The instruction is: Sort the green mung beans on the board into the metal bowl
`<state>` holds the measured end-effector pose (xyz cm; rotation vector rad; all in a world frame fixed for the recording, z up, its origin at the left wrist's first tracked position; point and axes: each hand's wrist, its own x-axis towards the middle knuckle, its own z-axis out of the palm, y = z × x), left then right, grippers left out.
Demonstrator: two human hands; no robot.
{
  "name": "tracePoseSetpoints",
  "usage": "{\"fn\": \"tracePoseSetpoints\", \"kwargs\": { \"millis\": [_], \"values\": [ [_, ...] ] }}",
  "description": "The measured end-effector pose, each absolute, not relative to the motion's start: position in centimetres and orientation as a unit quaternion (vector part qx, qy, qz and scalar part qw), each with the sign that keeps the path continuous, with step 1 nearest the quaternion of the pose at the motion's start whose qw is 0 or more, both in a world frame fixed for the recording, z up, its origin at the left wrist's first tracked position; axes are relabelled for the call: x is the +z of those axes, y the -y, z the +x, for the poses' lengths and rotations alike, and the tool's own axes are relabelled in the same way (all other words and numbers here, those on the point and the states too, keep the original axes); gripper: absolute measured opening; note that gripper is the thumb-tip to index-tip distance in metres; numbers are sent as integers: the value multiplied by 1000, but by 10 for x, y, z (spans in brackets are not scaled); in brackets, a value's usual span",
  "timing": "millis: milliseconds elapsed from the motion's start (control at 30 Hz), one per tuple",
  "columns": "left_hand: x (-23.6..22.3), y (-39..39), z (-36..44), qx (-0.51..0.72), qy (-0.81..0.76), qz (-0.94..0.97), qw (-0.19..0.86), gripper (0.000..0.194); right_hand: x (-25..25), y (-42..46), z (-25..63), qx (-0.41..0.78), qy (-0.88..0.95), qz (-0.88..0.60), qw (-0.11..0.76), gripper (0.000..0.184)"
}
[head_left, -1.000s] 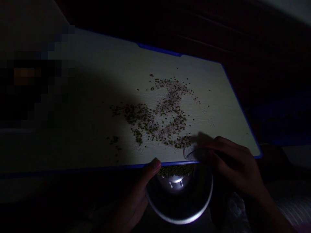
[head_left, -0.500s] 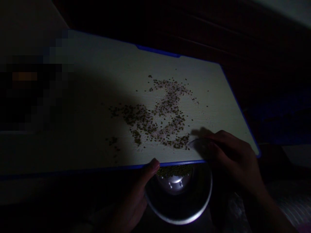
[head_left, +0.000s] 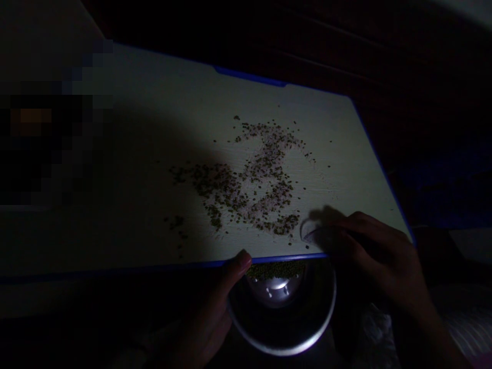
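A light cutting board (head_left: 338, 123) with a blue rim carries a scatter of small green beans mixed with pale grains (head_left: 265, 174). My right hand (head_left: 384, 251) is closed around a spoon (head_left: 313, 233), its rounded tip low over the board's near right part, just right of the grains. At the near edge, my left hand (head_left: 221, 312) curls against the left side of a metal bowl (head_left: 286, 351), thumb up over the board's rim, the other fingers mostly hidden. Green beans (head_left: 277, 269) lie in the bowl, which sits partly under the board's edge.
A few stray beans (head_left: 177, 223) lie on the shaded left of the board. A blurred-out patch (head_left: 42, 148) covers the far left. Dark wooden panels (head_left: 346, 56) stand behind the board, and a striped cloth (head_left: 469, 328) shows at bottom right.
My right hand has moved slightly right with the spoon, its tip drawing away from the grains. Stray beans now lie near the tip. My left hand and the bowl stay almost still.
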<state>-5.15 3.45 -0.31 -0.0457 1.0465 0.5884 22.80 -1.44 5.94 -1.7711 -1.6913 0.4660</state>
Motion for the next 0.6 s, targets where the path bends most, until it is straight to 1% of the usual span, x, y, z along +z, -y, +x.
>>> {"fn": "tracePoseSetpoints", "kwargs": {
  "millis": [133,267,333,433,600],
  "values": [
    [1,-36,-50,290,-493,-26,820,87,59,18,221,185,677,-633,326,21],
    [6,-36,-49,296,-510,3,808,69,60,17,216,181,690,-617,332,19],
    [6,-36,-50,297,-504,0,811,70,60,14,215,173,680,-630,334,19],
    [2,-35,-50,291,-492,-4,821,78,61,10,214,160,669,-642,340,17],
    [-7,-33,-52,284,-479,-4,831,79,61,4,209,173,683,-628,330,17]
  ]
}}
